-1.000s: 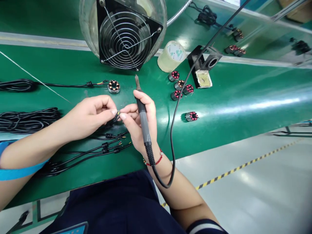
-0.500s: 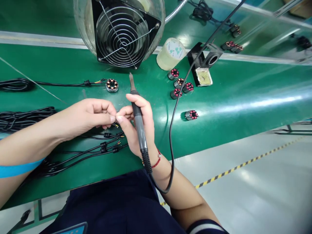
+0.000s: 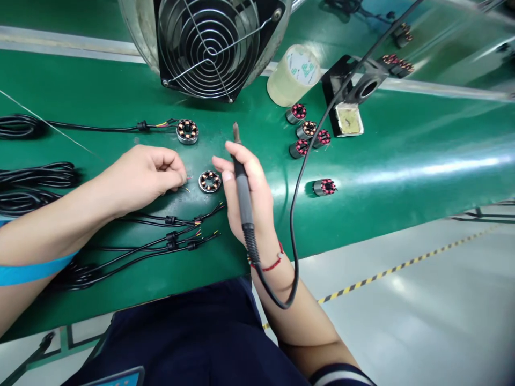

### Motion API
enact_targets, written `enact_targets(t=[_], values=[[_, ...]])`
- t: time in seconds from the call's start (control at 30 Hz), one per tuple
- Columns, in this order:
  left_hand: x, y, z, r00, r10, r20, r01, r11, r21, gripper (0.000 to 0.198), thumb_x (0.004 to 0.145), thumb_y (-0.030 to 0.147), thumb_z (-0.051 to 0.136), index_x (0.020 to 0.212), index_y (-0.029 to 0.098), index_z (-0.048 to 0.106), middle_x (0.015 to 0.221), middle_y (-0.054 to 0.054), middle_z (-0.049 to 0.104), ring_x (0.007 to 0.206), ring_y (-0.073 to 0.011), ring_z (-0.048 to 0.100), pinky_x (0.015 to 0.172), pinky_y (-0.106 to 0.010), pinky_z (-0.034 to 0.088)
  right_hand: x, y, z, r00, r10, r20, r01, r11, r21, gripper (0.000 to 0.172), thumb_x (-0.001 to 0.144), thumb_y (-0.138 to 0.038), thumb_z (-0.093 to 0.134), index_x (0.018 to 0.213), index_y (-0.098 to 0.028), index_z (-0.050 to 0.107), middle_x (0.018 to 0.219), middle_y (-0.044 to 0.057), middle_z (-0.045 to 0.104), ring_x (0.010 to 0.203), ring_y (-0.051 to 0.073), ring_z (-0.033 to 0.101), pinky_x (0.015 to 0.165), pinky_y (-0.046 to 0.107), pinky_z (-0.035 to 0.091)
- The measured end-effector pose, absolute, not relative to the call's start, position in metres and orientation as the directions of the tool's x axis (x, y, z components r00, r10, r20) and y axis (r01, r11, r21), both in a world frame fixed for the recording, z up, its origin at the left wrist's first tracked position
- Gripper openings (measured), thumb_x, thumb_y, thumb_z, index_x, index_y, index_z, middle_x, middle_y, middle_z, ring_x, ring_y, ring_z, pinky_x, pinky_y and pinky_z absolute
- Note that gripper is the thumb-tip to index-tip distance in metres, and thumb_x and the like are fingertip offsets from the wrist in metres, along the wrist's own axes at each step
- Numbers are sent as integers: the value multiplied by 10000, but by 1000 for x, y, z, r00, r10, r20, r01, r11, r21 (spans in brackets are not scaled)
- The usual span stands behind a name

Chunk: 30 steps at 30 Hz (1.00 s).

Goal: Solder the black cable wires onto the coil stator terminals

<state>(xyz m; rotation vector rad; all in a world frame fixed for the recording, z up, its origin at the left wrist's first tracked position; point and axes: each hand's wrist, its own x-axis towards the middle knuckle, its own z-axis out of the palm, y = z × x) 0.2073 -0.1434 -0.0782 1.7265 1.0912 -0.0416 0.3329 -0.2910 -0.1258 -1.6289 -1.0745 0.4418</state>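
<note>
My left hand (image 3: pixel 151 174) pinches the end of a cable, its thin coloured wires (image 3: pixel 188 178) poking out past the fingertips. In my right hand (image 3: pixel 251 193) lies a soldering iron (image 3: pixel 243 195), tip pointing away from me, with thumb and forefinger along it. Between the hands a motor stator (image 3: pixel 210 182) with copper windings rests flat on the green bench. Farther back sits another stator (image 3: pixel 187 131), joined to the wires of a black cable (image 3: pixel 104 128). Below my left hand several black cables (image 3: pixel 161 239) lie with bared wire ends toward the right.
A fan (image 3: pixel 209 51) stands at the back, beside a roll of clear tape (image 3: pixel 293 75). Right of it is a soldering iron stand (image 3: pixel 350 96) with a sponge (image 3: pixel 349 120). Several stators (image 3: pixel 299 148) cluster there; one (image 3: pixel 324 187) lies apart. The iron's cord (image 3: pixel 295 214) crosses the bench.
My hands have come apart: the right moved right with the soldering iron, the left slightly away from me. The stator between them, hidden before, now shows. The camera view has shifted a little.
</note>
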Motion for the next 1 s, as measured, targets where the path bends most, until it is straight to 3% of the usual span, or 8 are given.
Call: enact_targets(t=[0.1, 0.17, 0.3, 0.37, 0.57, 1.0], values=[[208, -145, -78, 577, 613, -539, 693, -19, 720, 133, 588, 343, 629, 596, 212, 649, 530, 8, 575, 510, -125, 476, 511, -257, 361, 334, -300, -115, 530, 789, 312, 461, 40, -886, 312, 1059, -365, 528, 1363, -313, 576, 1319, 50, 708, 1109, 222, 754, 957, 424, 651], [208, -146, -79, 558, 608, -564, 714, -6, 700, 104, 609, 314, 619, 584, 215, 635, 508, 9, 566, 488, -123, 468, 491, -255, 350, 334, -307, -113, 527, 751, 397, 518, 87, -851, 239, 1021, -333, 617, 1255, -301, 646, 1219, 39, 733, 1020, 200, 751, 898, 392, 654], [210, -147, -80, 535, 615, -579, 719, 29, 695, 98, 655, 259, 624, 569, 211, 622, 483, 13, 554, 459, -112, 467, 459, -249, 311, 328, -318, -120, 590, 665, 458, 496, 149, -855, 136, 980, -275, 666, 1115, -259, 676, 857, -20, 689, 587, 92, 621, 537, 240, 563], [209, -147, -80, 538, 614, -578, 715, 32, 698, 92, 678, 228, 626, 590, 205, 629, 483, 19, 556, 448, -98, 461, 451, -241, 294, 325, -320, -123, 613, 644, 458, 460, 180, -869, 105, 992, -303, 652, 1080, -248, 669, 777, -43, 659, 482, 65, 551, 440, 208, 496], [208, -147, -82, 541, 618, -570, 718, 12, 696, 114, 753, 186, 624, 643, 168, 649, 479, 40, 559, 404, -47, 395, 451, -214, 288, 326, -322, -124, 617, 649, 445, 445, 179, -877, 107, 1010, -349, 636, 1029, -247, 659, 707, -62, 643, 465, 63, 576, 426, 186, 488], [206, -145, -84, 569, 628, -530, 687, -9, 726, 85, 708, 196, 620, 634, 168, 650, 490, 45, 570, 426, -57, 472, 443, -226, 299, 325, -324, -124, 627, 672, 393, 416, 136, -899, 148, 1014, -415, 635, 1036, -271, 661, 714, -52, 666, 472, 84, 595, 425, 219, 496]])
